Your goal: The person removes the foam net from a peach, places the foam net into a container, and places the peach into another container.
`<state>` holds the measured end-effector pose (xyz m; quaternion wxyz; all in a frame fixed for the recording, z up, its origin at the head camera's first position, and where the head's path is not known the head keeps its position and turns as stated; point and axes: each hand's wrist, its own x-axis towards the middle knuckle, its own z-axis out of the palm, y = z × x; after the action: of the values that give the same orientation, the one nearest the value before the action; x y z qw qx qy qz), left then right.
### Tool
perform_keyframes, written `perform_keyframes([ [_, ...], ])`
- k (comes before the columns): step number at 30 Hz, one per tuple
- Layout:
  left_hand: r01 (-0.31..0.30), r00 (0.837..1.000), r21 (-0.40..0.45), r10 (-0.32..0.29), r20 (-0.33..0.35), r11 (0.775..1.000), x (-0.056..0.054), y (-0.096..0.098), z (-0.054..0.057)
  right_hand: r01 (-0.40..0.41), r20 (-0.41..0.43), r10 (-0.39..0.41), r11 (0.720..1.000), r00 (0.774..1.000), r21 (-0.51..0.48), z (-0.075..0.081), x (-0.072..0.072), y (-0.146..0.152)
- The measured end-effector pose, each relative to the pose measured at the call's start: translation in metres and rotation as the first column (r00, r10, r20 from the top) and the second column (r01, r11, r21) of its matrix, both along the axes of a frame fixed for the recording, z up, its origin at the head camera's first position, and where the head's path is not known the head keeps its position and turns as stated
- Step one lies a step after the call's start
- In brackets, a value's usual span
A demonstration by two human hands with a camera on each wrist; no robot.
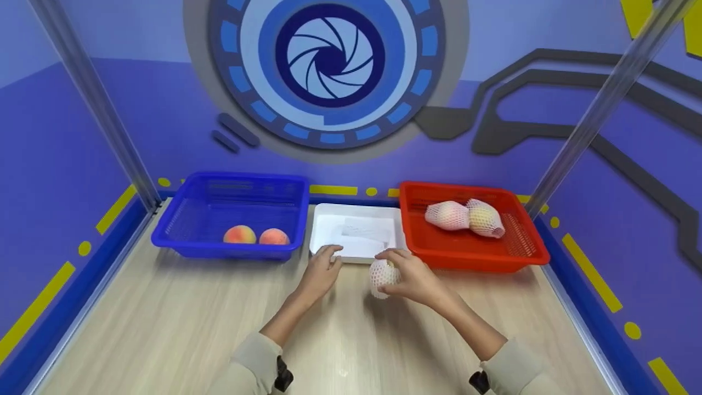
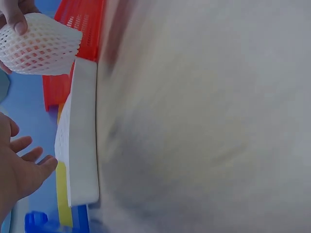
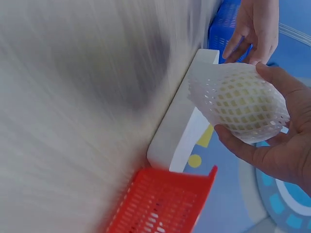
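Note:
My right hand (image 1: 415, 278) grips a peach in a white foam net (image 1: 381, 278) between thumb and fingers, above the table just in front of the white tray (image 1: 322, 241). In the right wrist view the netted peach (image 3: 243, 104) looks pale yellow through the mesh, and loose netting extends past the fruit at one end. My left hand (image 1: 320, 274) is near the tray's front left corner with its fingers loosely bent and nothing held. The left wrist view shows this hand (image 2: 22, 167) apart from the netted peach. Flat whitish pieces (image 1: 364, 229) lie in the tray.
A blue basket (image 1: 186, 249) on the left holds two bare peaches (image 1: 239, 235). On the right, a red basket (image 1: 466, 258) contains two fruits in foam nets (image 1: 448, 215). Both baskets flank the tray near the back wall. Upright metal posts (image 1: 598, 109) stand at the back corners.

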<state>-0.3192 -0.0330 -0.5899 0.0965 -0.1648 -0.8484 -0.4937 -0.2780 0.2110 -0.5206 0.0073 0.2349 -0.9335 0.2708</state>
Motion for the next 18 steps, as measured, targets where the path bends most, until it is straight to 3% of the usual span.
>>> perform_keyframes([
  [9, -0.086, 0.995, -0.022, 0.085, -0.054, 0.996, -0.002, -0.028, 0.004, -0.010, 0.026, 0.010, 1.000, 1.000, -0.003, -0.007, -0.010, -0.017],
  [13, -0.116, 0.992, -0.038, 0.115, -0.043, 0.992, -0.003, -0.036, 0.004, -0.026, 0.030, 0.026, 1.000, 0.999, 0.010, -0.014, -0.013, -0.022],
  [18, -0.111, 0.994, -0.018, 0.111, -0.009, 0.994, -0.001, -0.042, 0.000, -0.022, 0.038, 0.021, 0.999, 0.999, 0.026, -0.021, -0.016, -0.026],
])
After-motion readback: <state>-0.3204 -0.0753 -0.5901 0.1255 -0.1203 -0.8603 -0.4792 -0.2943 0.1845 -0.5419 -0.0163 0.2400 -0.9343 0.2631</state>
